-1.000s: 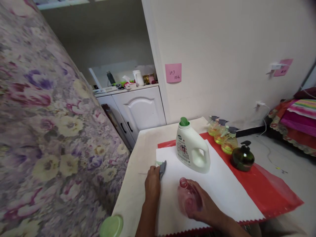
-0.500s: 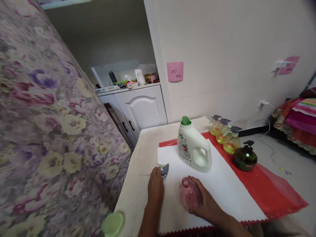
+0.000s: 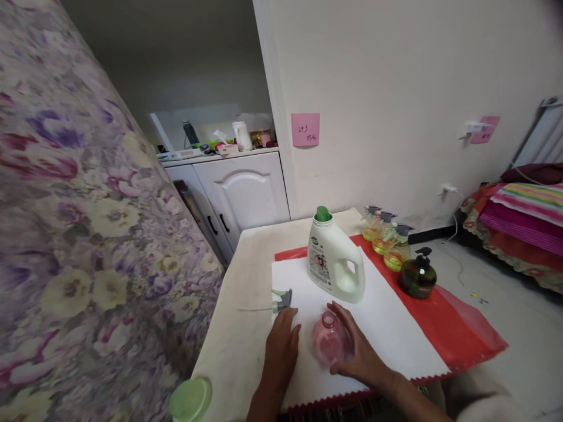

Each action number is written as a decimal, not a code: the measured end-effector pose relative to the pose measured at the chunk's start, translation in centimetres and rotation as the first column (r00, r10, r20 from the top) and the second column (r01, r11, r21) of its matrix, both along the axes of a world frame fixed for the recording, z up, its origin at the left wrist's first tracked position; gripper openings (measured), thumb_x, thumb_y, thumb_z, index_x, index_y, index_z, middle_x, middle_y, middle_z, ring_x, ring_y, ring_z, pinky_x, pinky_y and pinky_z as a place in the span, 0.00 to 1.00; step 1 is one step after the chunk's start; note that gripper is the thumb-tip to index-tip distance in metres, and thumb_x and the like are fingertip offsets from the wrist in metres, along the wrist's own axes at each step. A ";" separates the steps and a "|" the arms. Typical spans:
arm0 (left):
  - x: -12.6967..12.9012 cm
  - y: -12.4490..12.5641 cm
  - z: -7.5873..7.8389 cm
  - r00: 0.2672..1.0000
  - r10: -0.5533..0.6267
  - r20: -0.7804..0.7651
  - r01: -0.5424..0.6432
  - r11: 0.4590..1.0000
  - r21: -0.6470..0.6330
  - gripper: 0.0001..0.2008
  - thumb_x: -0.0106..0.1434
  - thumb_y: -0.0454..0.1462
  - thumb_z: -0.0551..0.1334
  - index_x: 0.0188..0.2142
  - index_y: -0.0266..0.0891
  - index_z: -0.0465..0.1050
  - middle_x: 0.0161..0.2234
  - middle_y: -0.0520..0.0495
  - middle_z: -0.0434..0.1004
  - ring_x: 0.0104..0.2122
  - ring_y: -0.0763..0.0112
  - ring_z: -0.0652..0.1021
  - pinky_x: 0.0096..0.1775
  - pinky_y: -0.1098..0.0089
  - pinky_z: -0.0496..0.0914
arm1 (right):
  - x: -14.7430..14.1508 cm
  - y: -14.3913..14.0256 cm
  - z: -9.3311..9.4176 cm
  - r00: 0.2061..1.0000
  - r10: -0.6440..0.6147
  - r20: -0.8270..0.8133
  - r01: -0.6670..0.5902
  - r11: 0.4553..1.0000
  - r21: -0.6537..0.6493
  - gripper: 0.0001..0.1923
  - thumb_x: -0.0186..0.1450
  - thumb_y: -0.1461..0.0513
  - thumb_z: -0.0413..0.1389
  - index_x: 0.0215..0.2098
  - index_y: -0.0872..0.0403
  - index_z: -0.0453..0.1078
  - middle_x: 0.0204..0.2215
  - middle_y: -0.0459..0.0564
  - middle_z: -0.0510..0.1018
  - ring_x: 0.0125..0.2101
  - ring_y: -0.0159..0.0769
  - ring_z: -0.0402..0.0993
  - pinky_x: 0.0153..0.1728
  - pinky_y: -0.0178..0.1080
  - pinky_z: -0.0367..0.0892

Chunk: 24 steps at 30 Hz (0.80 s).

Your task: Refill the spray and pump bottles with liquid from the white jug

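Note:
An uncapped pink see-through bottle (image 3: 329,343) stands on the white sheet (image 3: 387,334). My right hand (image 3: 363,351) curves round its right side, thumb at the front and fingers behind. To its left, my left hand (image 3: 281,343) is empty, thumb and fingers apart. Just beyond those fingertips lies a grey and green spray head (image 3: 282,300), its thin tube pointing left. Behind the pink bottle stands a large pale green detergent jug (image 3: 336,264) with its mouth open and a green spout showing.
Spray bottles with yellow liquid (image 3: 397,252) and a dark green pump bottle (image 3: 417,275) line the red sheet (image 3: 457,328) on the right. A light green cap (image 3: 190,400) sits at the table's near left corner. A floral curtain (image 3: 101,234) hangs at left.
My left hand has let go of the spray head, which now lies on the table, and has drawn nearer the pink bottle. My right hand stays at the bottle. The view has shifted slightly right.

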<state>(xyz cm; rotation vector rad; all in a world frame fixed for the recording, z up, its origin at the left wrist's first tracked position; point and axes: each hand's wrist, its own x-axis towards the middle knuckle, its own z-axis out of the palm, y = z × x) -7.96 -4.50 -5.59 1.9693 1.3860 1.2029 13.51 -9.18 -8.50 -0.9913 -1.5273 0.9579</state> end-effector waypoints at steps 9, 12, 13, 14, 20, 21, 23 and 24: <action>2.2 -1.4 0.5 0.982 -0.122 0.146 0.146 0.975 -0.168 0.11 0.61 0.40 0.57 0.41 0.42 0.75 0.40 0.42 0.79 0.41 0.58 0.78 0.46 0.59 0.71 | 2.5 -0.6 3.0 0.989 -0.133 -0.069 0.138 0.987 0.084 0.35 0.61 0.50 0.59 0.62 0.47 0.53 0.62 0.55 0.59 0.62 0.48 0.55 0.63 0.52 0.52; 2.3 -1.5 0.1 0.981 -0.129 0.146 0.158 0.965 -0.210 0.13 0.62 0.39 0.56 0.43 0.42 0.75 0.42 0.42 0.79 0.42 0.58 0.78 0.47 0.58 0.70 | 4.4 0.1 3.8 0.959 -0.247 -0.140 0.257 0.964 0.062 0.27 0.63 0.53 0.57 0.58 0.47 0.58 0.59 0.55 0.64 0.59 0.47 0.61 0.61 0.53 0.56; 2.3 -1.5 0.0 0.981 -0.132 0.140 0.161 0.963 -0.218 0.13 0.62 0.39 0.55 0.43 0.42 0.75 0.42 0.42 0.79 0.42 0.59 0.78 0.47 0.58 0.70 | 5.1 0.6 3.9 0.940 -0.294 -0.174 0.305 0.952 0.037 0.26 0.63 0.53 0.58 0.57 0.47 0.60 0.58 0.55 0.65 0.58 0.47 0.63 0.60 0.54 0.57; 2.3 -1.5 -0.1 0.982 -0.136 0.134 0.164 0.961 -0.222 0.13 0.62 0.39 0.55 0.43 0.42 0.74 0.42 0.42 0.79 0.42 0.59 0.78 0.47 0.58 0.70 | 5.8 1.1 4.0 0.918 -0.339 -0.206 0.348 0.937 0.011 0.25 0.62 0.53 0.58 0.56 0.48 0.61 0.58 0.56 0.66 0.56 0.48 0.64 0.59 0.55 0.59; 2.6 -1.9 0.4 0.982 -0.145 0.118 0.171 0.952 -0.252 0.14 0.63 0.39 0.52 0.41 0.40 0.74 0.41 0.42 0.79 0.40 0.60 0.77 0.45 0.61 0.70 | 7.9 5.5 4.9 0.874 -0.427 -0.233 0.430 0.902 -0.042 0.28 0.56 0.50 0.63 0.52 0.51 0.66 0.55 0.58 0.70 0.53 0.50 0.68 0.54 0.54 0.63; 2.7 -2.0 0.5 0.983 -0.146 0.112 0.171 0.950 -0.259 0.14 0.63 0.39 0.52 0.41 0.39 0.74 0.40 0.41 0.79 0.40 0.61 0.77 0.44 0.62 0.70 | 7.9 6.2 5.1 0.882 -0.415 -0.224 0.418 0.908 -0.039 0.28 0.56 0.50 0.63 0.51 0.51 0.66 0.54 0.58 0.71 0.53 0.49 0.69 0.53 0.52 0.64; 2.8 -2.2 0.5 0.983 -0.158 0.090 0.177 0.949 -0.260 0.14 0.63 0.38 0.51 0.41 0.39 0.74 0.40 0.42 0.79 0.40 0.61 0.77 0.43 0.63 0.70 | 7.7 7.5 5.4 0.898 -0.387 -0.209 0.388 0.921 -0.037 0.27 0.55 0.49 0.63 0.49 0.51 0.67 0.50 0.55 0.74 0.49 0.46 0.71 0.51 0.48 0.66; 2.8 -2.2 0.4 0.983 -0.165 0.078 0.180 0.950 -0.254 0.14 0.64 0.38 0.51 0.40 0.39 0.74 0.39 0.42 0.79 0.39 0.61 0.77 0.43 0.63 0.70 | 7.6 8.1 5.5 0.906 -0.373 -0.202 0.373 0.927 -0.039 0.26 0.55 0.49 0.63 0.47 0.52 0.68 0.48 0.54 0.76 0.46 0.45 0.73 0.48 0.46 0.68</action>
